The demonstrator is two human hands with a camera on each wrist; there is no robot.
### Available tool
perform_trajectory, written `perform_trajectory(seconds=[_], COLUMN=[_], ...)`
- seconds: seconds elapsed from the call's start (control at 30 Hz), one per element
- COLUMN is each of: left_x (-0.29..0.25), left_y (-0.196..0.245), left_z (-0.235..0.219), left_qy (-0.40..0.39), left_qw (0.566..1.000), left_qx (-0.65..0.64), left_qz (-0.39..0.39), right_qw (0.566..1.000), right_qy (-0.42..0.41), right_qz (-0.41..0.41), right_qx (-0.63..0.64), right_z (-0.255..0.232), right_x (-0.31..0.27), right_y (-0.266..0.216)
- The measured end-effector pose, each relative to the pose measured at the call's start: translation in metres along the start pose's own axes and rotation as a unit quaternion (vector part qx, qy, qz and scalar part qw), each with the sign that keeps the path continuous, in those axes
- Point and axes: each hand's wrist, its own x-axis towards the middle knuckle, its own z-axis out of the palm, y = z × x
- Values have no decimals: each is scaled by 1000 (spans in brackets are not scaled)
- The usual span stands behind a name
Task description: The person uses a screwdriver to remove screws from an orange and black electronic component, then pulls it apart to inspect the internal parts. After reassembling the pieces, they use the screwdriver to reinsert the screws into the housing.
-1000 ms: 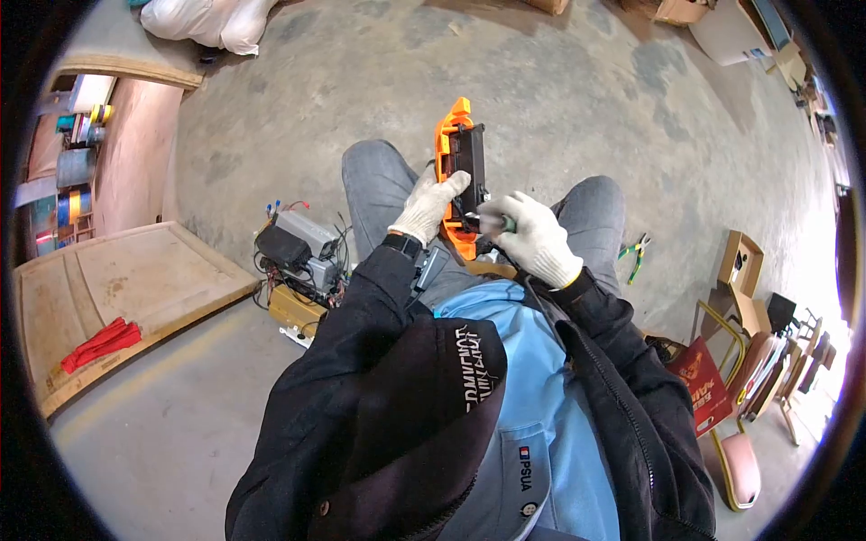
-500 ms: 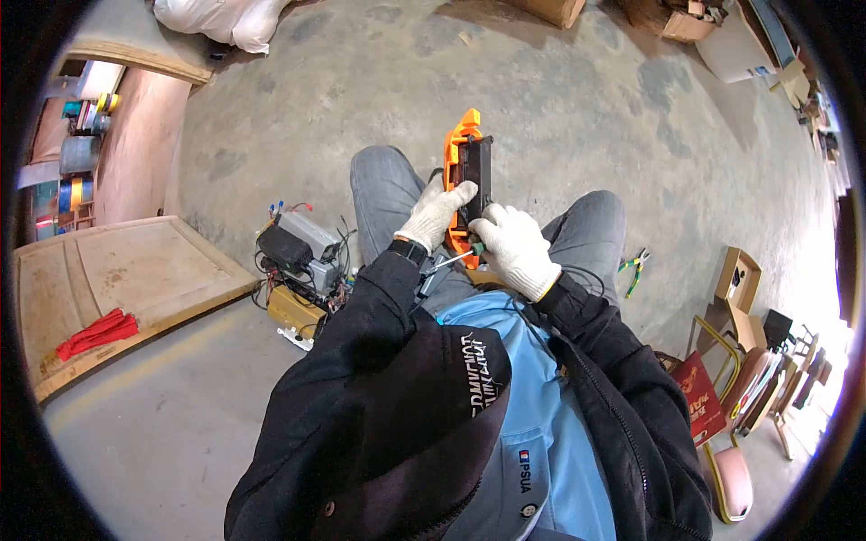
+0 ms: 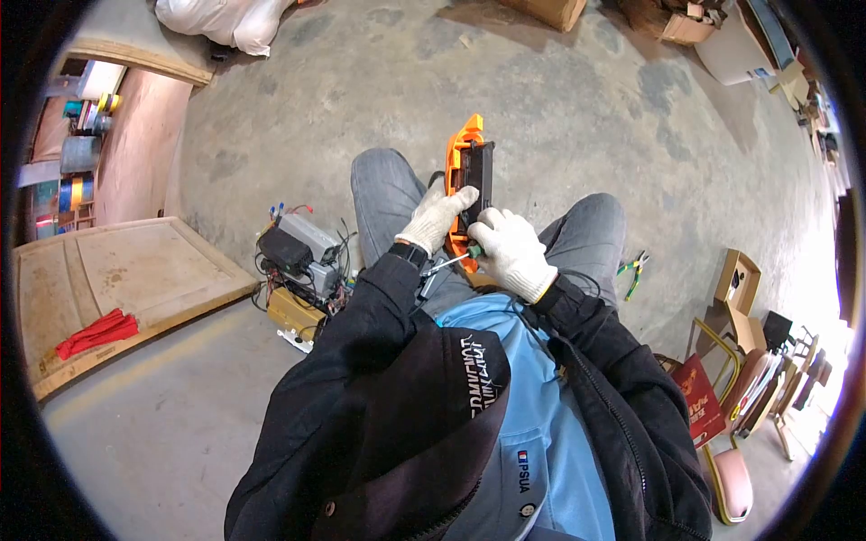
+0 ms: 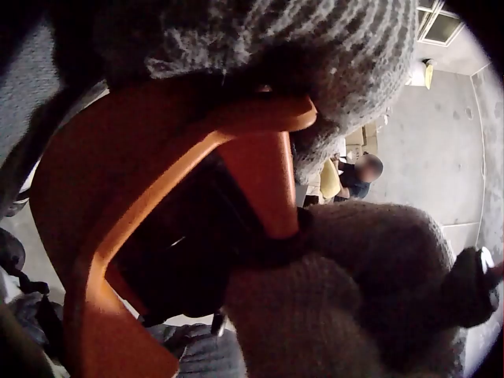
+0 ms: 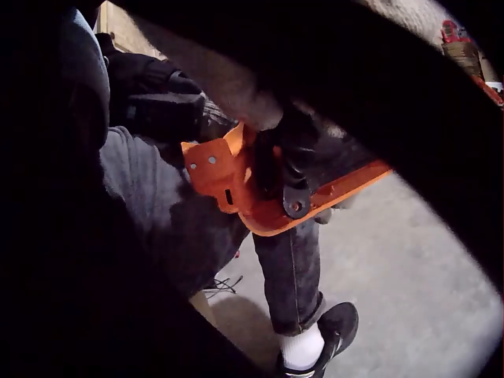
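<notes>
Orange frame (image 3: 451, 169): held upright between the knees, its long side running away from the body; a black box (image 3: 483, 167) sits against its right side.
Left hand (image 3: 435, 219): gloved, curled round the lower half of the frame from the left, thumb lying across the face of the black box; most of the frame's length reaches out beyond the grip.
Right hand (image 3: 514, 254): gloved, fingers bent round a screwdriver (image 3: 474, 252) (green handle, thin pale shaft), with the knuckles up against the lower end of the black box; how tightly it grips, I cannot tell.
Screwdriver: lies across the near end of the frame, shaft slanting toward the left wrist; whether its tip touches anything is unclear.
Frame's end: in the right wrist view, a folded orange plate with small round holes and a dark slot, beside a black tab (image 5: 297, 201) with a hole.
Pliers (image 3: 634, 272): green-handled, on the floor outside the right knee.
Wired metal boxes (image 3: 307, 248): heaped beyond the left knee.
Red cloth (image 3: 96, 334): on a wooden board (image 3: 144, 279), farther left.
</notes>
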Motion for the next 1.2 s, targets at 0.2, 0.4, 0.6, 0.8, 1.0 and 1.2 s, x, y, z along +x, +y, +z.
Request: perform_trajectory(seconds=[0.2,0.4,0.6,0.8,1.0,1.2], left_x=[-1,8,3,-1,-2,-1], left_y=[-1,-15,-5,0,1,0], left_z=[1,-1,-1,2,3,4], left_qy=[2,-21,-24,-32,-22,-34], left_qw=[1000,998,999,997,998,992], left_qx=[-21,-61,-47,-63,-51,-117], left_qz=[0,8,9,13,-1,6], right_qw=[998,999,999,999,998,991], right_qy=[30,22,21,1,-21,16], right_qz=[40,33,25,34,54,95], right_qx=[40,-13,-25,-4,10,95], right_z=[2,1,6,7,-1,-9], right_x=[-6,-8,-8,-8,-6,-5], right_y=[-3,-6,-2,0,-6,-4])
